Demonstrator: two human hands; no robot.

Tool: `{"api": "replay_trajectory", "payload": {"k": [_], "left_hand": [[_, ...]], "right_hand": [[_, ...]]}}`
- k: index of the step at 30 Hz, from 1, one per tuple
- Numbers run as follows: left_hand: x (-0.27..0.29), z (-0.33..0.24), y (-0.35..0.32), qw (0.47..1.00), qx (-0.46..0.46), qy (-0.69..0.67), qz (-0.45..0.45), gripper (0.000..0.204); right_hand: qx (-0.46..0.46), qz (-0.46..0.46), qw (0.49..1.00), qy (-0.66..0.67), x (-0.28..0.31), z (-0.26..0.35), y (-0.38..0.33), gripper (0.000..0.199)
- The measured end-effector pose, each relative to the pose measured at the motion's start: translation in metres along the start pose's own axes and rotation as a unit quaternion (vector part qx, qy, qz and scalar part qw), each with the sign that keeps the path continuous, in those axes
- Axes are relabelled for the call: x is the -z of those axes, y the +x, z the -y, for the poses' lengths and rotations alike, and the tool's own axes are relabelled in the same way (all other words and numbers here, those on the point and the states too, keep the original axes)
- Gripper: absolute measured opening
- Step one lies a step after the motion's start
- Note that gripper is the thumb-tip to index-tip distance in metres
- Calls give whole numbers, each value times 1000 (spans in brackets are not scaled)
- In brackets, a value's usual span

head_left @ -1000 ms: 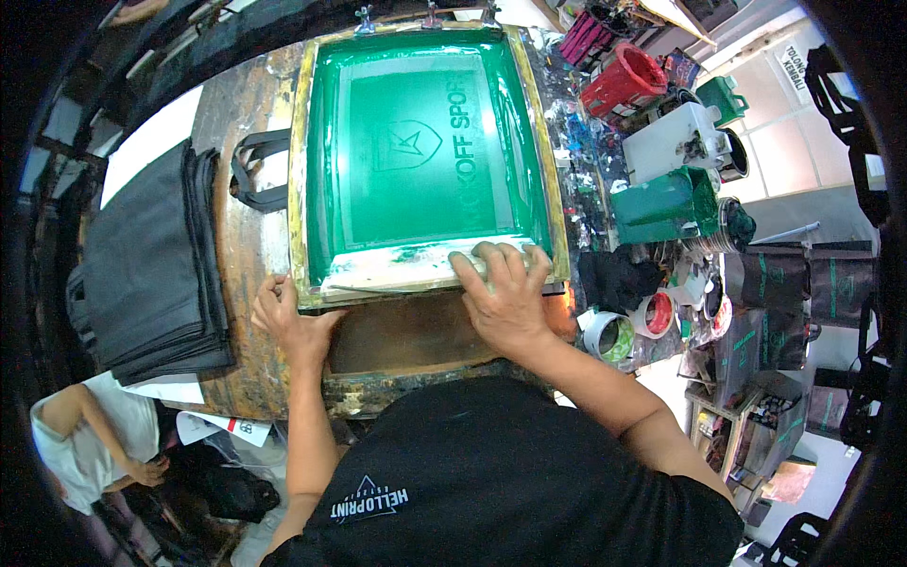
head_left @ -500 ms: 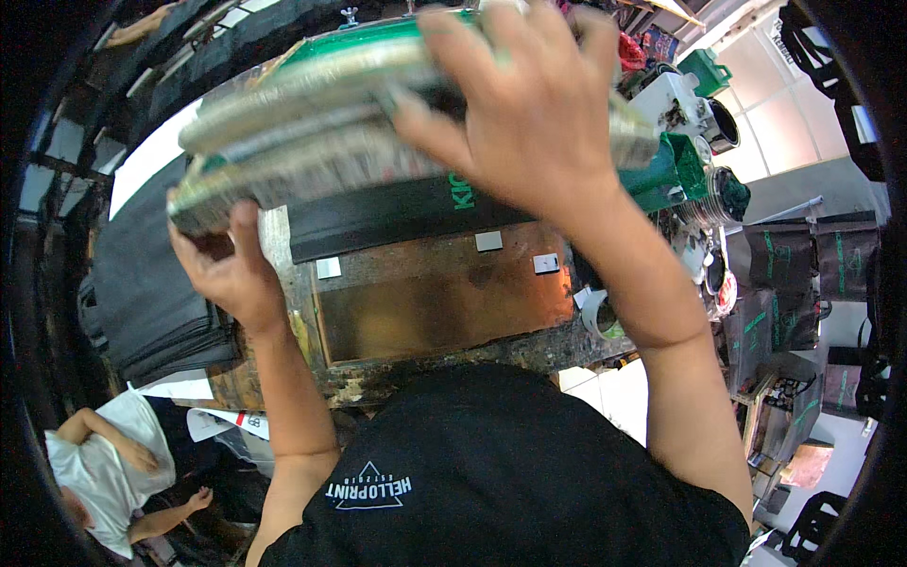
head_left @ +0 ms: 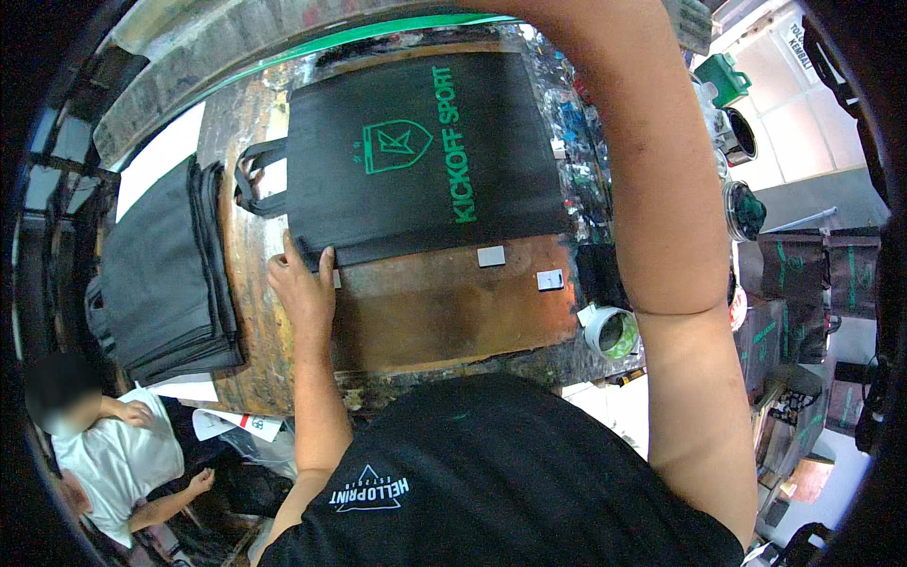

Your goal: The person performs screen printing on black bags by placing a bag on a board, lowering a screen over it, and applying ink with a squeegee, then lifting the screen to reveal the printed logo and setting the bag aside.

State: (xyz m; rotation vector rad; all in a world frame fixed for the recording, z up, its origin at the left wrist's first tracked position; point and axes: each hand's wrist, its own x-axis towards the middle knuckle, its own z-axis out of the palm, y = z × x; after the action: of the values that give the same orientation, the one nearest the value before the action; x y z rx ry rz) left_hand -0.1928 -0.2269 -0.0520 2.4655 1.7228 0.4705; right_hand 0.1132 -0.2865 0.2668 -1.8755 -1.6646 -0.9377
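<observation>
Pinning the printed black tote bag (head_left: 416,161) by its near-left corner, left hand (head_left: 304,288) is lying flat, fingers spread, gripping nothing; the bag is looking light and floppy with probably wet ink, so edges or handles (head_left: 257,178) seem the safest hold; right hand is out of view, grip unknown.

one printed black bag (head_left: 416,156) is lying on the board (head_left: 444,307). one stack of black bags (head_left: 161,269) is sitting to its left; count within the stack cannot be told. two small white tabs (head_left: 490,256) are showing on the board. one tape roll (head_left: 612,333) is sitting at the board's right edge. one hand (head_left: 302,288) is showing; the other is out of view.
</observation>
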Motion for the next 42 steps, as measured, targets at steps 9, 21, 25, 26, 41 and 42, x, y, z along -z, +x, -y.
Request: {"api": "replay_trajectory", "payload": {"k": [9, 21, 25, 26, 41, 42], "left_hand": [[14, -4, 27, 963, -25, -263, 49, 73], [141, 122, 75, 833, 50, -545, -82, 56], [188, 209, 52, 833, 104, -529, -126, 52], [198, 246, 46, 848, 120, -497, -138, 52], [161, 98, -8, 951, -87, -82, -286, 17], [136, 86, -7, 954, -130, -130, -238, 19]], "right_hand": [[-7, 166, 986, 23, 48, 9, 9, 62], [11, 120, 993, 21, 12, 9, 3, 58], [-24, 112, 993, -4, 19, 21, -4, 63], [-24, 108, 994, 11, 18, 18, -4, 63], [40, 1, 998, -57, -11, -3, -8, 48], [42, 8, 998, -52, -9, -1, -5, 48]]}}
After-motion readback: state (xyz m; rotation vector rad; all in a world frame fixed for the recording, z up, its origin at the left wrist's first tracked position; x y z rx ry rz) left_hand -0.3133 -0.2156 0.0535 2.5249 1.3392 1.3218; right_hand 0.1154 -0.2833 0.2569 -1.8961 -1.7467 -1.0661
